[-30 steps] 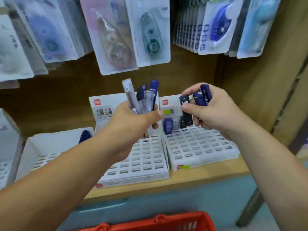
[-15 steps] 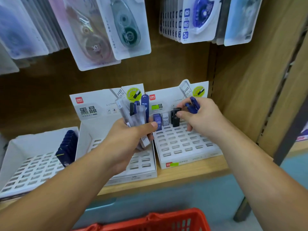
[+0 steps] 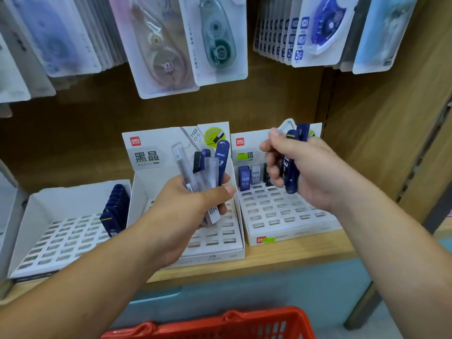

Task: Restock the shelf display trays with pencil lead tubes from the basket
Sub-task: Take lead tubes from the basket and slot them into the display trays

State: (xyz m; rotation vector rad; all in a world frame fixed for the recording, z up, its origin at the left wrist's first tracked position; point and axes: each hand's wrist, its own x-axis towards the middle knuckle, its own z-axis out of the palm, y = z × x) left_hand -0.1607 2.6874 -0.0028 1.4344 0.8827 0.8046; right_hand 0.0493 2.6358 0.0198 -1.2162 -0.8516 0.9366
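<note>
Nearby, red basket (image 3: pixel 220 324) at bottom edge. Beyond it, left hand (image 3: pixel 186 211) grips fan of clear and blue lead tubes (image 3: pixel 210 172) over middle tray (image 3: pixel 220 241). Further right, right hand (image 3: pixel 308 172) curls round blue tubes (image 3: pixel 291 177) above right tray (image 3: pixel 281 216); three upright tubes (image 3: pixel 245 178) in its back row. Farthest, hanging correction-tape packs (image 3: pixel 215 40).

Carded correction tapes hang in rows above my eye line: a pink one (image 3: pixel 161 52) just beside a grey-green one (image 3: pixel 219 42) at centre, a dark blue one (image 3: pixel 325 28) to their right, blurred purple ones (image 3: pixel 56 37) at left. Behind them is a wooden back panel (image 3: pixel 73 133), with a wooden side wall (image 3: pixel 381 133) on my right. Lower down, a wooden shelf board (image 3: pixel 281 258) sits above a pale blue panel (image 3: pixel 269 285).
</note>
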